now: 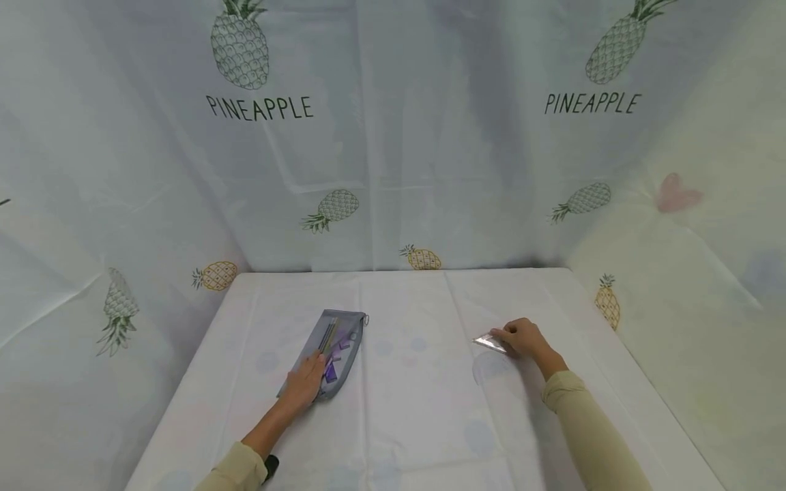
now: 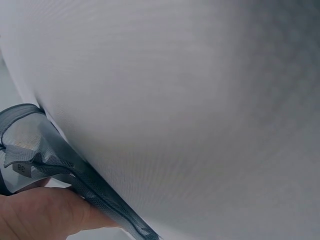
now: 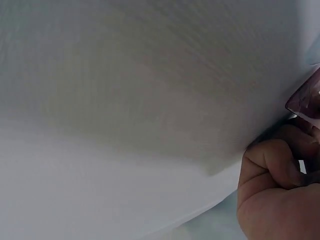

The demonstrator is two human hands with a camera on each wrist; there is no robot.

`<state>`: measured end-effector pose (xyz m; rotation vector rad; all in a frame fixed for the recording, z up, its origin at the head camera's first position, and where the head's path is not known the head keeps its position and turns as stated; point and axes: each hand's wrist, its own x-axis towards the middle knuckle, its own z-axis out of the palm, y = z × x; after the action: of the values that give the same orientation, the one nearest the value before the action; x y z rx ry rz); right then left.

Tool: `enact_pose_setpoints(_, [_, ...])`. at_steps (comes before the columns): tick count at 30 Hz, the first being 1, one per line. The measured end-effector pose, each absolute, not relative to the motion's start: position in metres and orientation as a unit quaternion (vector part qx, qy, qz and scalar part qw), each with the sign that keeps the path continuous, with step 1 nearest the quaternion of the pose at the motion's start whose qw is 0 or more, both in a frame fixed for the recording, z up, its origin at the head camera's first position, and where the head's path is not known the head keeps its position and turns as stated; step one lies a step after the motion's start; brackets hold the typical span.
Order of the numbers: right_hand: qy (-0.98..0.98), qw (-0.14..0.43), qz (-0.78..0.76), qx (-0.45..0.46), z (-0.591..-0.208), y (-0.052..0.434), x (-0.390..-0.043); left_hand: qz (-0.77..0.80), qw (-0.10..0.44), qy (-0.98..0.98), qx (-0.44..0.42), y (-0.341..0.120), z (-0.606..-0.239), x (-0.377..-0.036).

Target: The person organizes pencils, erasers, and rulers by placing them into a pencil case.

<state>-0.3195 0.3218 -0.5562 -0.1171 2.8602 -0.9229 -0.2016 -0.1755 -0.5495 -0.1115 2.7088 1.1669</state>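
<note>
A grey zip pouch (image 1: 336, 341) lies on the left part of the table, with pencils (image 1: 330, 335) and purple pieces (image 1: 334, 361) showing through its see-through front. My left hand (image 1: 303, 380) rests on the pouch's near end, fingers stretched over it. In the left wrist view the thumb lies along the dark edge of the mesh pouch (image 2: 95, 185), by a small tag. On the right side my right hand (image 1: 520, 337) pinches a small shiny, flat triangular piece (image 1: 491, 342) close over the tablecloth. The right wrist view shows curled fingers (image 3: 272, 160) beside that glossy, reddish-looking piece (image 3: 306, 97).
A white cloth with pale spots covers the table (image 1: 417, 409). Curtains (image 1: 424, 136) printed with pineapples hang behind it and along both sides. A metal ring (image 1: 366, 319) sits at the pouch's far corner. A dark band (image 1: 271, 466) shows at the left wrist.
</note>
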Motion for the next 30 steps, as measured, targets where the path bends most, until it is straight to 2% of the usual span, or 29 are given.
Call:
enact_pose_setpoints(14, [0.895, 0.001, -0.444, 0.043, -0.553, 0.323, -0.314, 0.396, 0.101, 0.912, -0.043, -0.175, -0.548, -0.203])
enact_pose_setpoints(18, [0.862, -0.012, -0.503, 0.061, -0.548, 0.307, -0.314, 0.393, 0.098, 0.913, -0.043, -0.175, -0.546, -0.203])
enact_pose_setpoints(30, [0.800, 0.009, -0.595, 0.071, -0.540, 0.245, -0.317, 0.402, 0.103, 0.909, -0.034, -0.182, -0.541, -0.201])
